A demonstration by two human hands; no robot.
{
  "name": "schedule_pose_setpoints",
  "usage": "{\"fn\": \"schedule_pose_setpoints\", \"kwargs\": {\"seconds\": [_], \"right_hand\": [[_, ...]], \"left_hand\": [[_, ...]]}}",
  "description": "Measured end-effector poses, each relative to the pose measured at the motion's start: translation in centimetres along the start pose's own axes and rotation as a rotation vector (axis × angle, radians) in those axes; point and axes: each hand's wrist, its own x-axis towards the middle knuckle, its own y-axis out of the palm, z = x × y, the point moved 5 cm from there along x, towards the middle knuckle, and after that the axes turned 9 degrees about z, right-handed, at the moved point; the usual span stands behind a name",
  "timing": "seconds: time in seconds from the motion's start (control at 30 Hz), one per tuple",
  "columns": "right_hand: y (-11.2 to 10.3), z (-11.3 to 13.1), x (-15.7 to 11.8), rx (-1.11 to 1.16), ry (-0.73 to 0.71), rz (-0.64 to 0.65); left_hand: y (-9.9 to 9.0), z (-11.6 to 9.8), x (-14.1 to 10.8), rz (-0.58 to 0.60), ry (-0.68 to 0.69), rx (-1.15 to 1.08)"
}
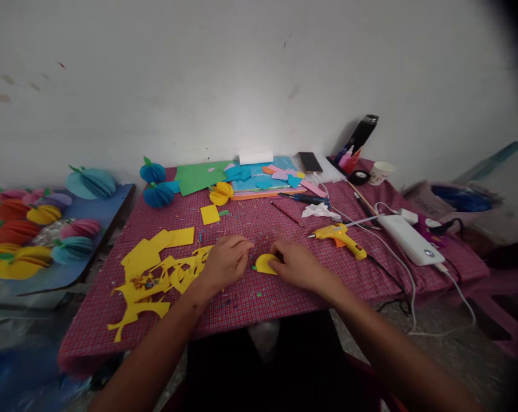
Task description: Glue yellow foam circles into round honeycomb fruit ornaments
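Note:
A small yellow paper piece (265, 264) with a rounded edge lies near the front middle of the checked tablecloth, a bit of green at its left end. The fingers of my right hand (295, 263) close on its right side. To its left, my left hand (228, 260) hovers with curled fingers brought together; whether anything is between them is too small to tell. Yellow paper scraps (150, 292) and yellow squares (143, 257) spread left of my left hand. A yellow glue gun (338, 236) rests right of my right hand.
Paper pumpkins (21, 232) crowd a blue board at the left. Blue pumpkins (158, 195), a yellow one (220, 193) and coloured sheets (203, 175) sit farther back. A phone (310, 162), paper cup (381, 173) and white power bank (411, 239) with cables are right.

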Motion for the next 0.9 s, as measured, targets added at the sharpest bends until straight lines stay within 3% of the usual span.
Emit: {"fn": "schedule_pose_setpoints", "kwargs": {"seconds": [0.2,0.3,0.5,0.57,0.73,0.9], "right_hand": [[0.5,-0.8,-0.5,0.454,-0.010,-0.020],[0.5,-1.3,-0.7,0.678,-0.040,-0.094],[-2.3,-1.9,0.8,0.954,-0.006,-0.341],[-3.6,-1.8,2.3,0.951,0.001,-0.415],[-5.3,-0.2,6.3,0.880,-0.063,-0.580],[-4.5,2.1,7.2,0.417,-0.270,-0.747]], "left_hand": [[0.2,0.1,-0.1,0.015,-0.019,-0.069],[0.1,0.2,0.1,0.008,-0.057,-0.162],[-1.7,1.0,1.7,-0.240,-0.419,-0.752],[-2.3,0.9,2.7,-0.318,-0.484,-0.848],[-1.2,0.8,6.1,-0.322,-0.466,-1.019],[0.8,2.0,6.7,-0.451,-0.429,-1.333]]}}
